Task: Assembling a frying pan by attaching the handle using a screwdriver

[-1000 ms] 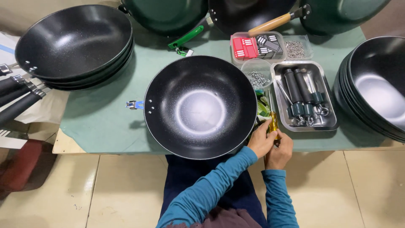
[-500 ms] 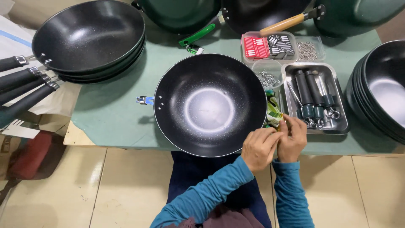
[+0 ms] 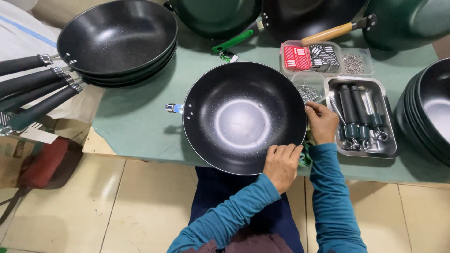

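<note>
- A person in teal sleeves steadies a black non-stick wok point(image 3: 243, 117) at the near edge of a green-covered worktop point(image 3: 136, 126), seen from a head-worn camera.
- The left hand point(image 3: 281, 164) rests on the wok's near rim, fingers curled over the edge and pressed onto it.
- The right hand point(image 3: 322, 122) meets the rim on its right side, fingers bent together; whether they pinch anything small cannot be told.
- The wok has no handle: a bare metal bracket point(image 3: 174, 108) juts from its left side, pointing toward the worktop's left edge.
- Just right of the wok, a steel tray point(image 3: 389, 140) holds dark handles point(image 3: 352, 112) with metal ends, and a clear cup of small screws point(image 3: 307, 89) stands beside it.
- A stack of finished woks point(image 3: 117, 42) with black handles fills the far left corner; more bowls are piled at the right edge.
- Judged from this layout, the step in hand looks like positioning the wok for fitting.
- The next move would likely call for turning the bracket within reach, then bringing a handle and screw from the tray while one hand keeps the rim from sliding.
</note>
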